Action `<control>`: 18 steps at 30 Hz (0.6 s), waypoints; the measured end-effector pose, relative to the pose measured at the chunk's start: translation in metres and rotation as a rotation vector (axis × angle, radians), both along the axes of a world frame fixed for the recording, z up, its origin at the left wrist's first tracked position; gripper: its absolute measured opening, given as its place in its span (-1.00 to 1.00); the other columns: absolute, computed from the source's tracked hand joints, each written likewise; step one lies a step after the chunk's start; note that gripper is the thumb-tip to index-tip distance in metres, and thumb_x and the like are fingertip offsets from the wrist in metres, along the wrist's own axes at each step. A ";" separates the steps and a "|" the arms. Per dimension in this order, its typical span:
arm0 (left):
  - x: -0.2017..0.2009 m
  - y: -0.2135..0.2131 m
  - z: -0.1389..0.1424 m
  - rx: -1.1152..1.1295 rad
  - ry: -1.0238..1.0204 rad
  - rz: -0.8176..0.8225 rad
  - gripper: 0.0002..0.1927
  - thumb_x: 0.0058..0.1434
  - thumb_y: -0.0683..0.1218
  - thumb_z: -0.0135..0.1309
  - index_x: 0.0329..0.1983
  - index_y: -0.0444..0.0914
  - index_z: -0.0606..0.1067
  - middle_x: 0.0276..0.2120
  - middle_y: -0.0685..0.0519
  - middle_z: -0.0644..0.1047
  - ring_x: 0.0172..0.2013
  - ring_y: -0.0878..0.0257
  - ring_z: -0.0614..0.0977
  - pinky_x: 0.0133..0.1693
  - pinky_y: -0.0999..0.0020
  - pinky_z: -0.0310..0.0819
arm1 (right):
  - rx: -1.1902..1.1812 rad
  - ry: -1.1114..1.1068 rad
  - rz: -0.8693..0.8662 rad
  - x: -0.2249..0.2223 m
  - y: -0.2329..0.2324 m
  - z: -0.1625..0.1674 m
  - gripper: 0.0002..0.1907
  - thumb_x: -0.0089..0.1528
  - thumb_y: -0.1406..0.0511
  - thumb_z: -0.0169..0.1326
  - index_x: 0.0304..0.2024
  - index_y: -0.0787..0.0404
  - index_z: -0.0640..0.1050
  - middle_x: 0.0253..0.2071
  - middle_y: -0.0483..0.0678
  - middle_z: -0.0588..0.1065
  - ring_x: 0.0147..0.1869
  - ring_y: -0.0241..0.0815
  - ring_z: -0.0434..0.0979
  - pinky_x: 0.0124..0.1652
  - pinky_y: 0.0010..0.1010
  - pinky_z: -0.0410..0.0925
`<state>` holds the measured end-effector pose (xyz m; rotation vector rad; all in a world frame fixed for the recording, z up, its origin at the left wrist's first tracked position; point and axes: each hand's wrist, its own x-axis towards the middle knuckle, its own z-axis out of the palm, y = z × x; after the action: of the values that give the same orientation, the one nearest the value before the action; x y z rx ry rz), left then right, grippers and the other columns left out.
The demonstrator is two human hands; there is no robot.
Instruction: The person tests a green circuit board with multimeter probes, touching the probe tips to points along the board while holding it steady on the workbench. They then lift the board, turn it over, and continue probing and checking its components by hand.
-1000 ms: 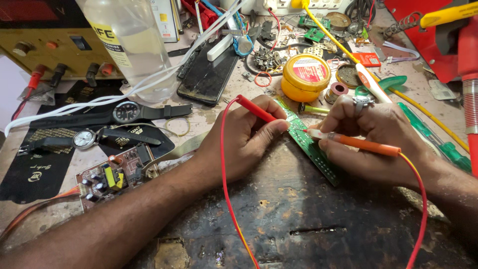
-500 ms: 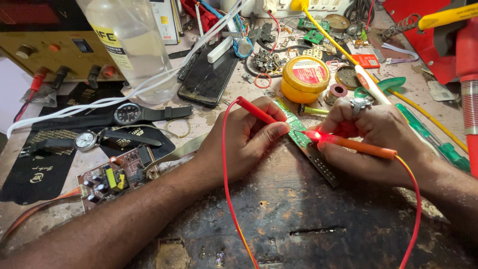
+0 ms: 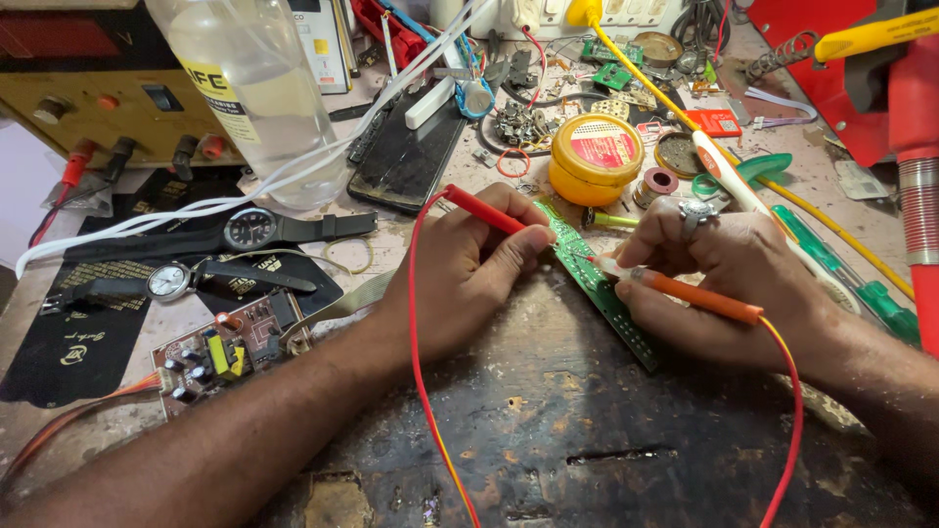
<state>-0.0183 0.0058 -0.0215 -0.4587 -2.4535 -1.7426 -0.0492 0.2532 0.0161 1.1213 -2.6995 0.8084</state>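
Note:
My left hand (image 3: 469, 269) grips a red test probe (image 3: 486, 211) whose tip rests on a long green circuit board (image 3: 599, 284) lying on the worn bench. An orange probe (image 3: 685, 290) is pinched in my right hand (image 3: 729, 284), which wears a ring; its tip meets the same board a little further along. That hand's lower fingers rest on the board's edge. Red and orange leads trail from both probes toward me.
A small brown circuit board (image 3: 220, 352) with orange wires lies at left, near two wristwatches (image 3: 249, 230). Behind are a clear plastic bottle (image 3: 256, 88), a yellow power supply (image 3: 88, 93), a dark phone (image 3: 411, 156), a yellow round tin (image 3: 595, 156), green screwdrivers (image 3: 841, 274) and red equipment (image 3: 900, 108).
A red glow at the orange probe's tip half a second ago is gone. Both hands and probes stay on the green board, nearly still.

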 end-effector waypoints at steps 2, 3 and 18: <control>0.000 -0.001 0.000 -0.008 -0.006 0.002 -0.83 0.37 -0.04 0.06 -0.14 -0.24 0.50 -0.47 0.18 0.52 -0.42 0.46 0.52 -0.35 0.49 0.43 | 0.001 -0.005 -0.003 0.001 0.000 0.001 -0.79 0.08 0.25 0.22 -0.33 0.24 0.55 -0.55 -0.13 0.57 -0.51 -0.38 0.56 -0.46 -0.46 0.45; 0.000 0.000 0.000 0.014 -0.010 -0.019 -0.83 0.38 -0.04 0.06 -0.14 -0.25 0.50 -0.46 0.18 0.52 -0.41 0.47 0.51 -0.34 0.50 0.42 | 0.006 -0.022 -0.014 0.001 -0.001 0.002 -0.79 0.08 0.24 0.22 -0.32 0.23 0.56 -0.57 -0.14 0.57 -0.52 -0.38 0.56 -0.47 -0.46 0.45; -0.001 0.000 -0.003 0.033 -0.003 -0.059 -0.84 0.39 -0.06 0.06 -0.14 -0.25 0.50 -0.45 0.19 0.51 -0.40 0.48 0.49 -0.34 0.50 0.40 | 0.037 -0.068 -0.045 0.002 -0.002 0.003 -0.76 0.09 0.20 0.22 -0.29 0.18 0.57 -0.60 -0.17 0.56 -0.52 -0.40 0.57 -0.47 -0.47 0.45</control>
<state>-0.0189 0.0055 -0.0246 -0.5302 -2.4327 -1.8048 -0.0469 0.2508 0.0189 1.0544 -2.7954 0.8070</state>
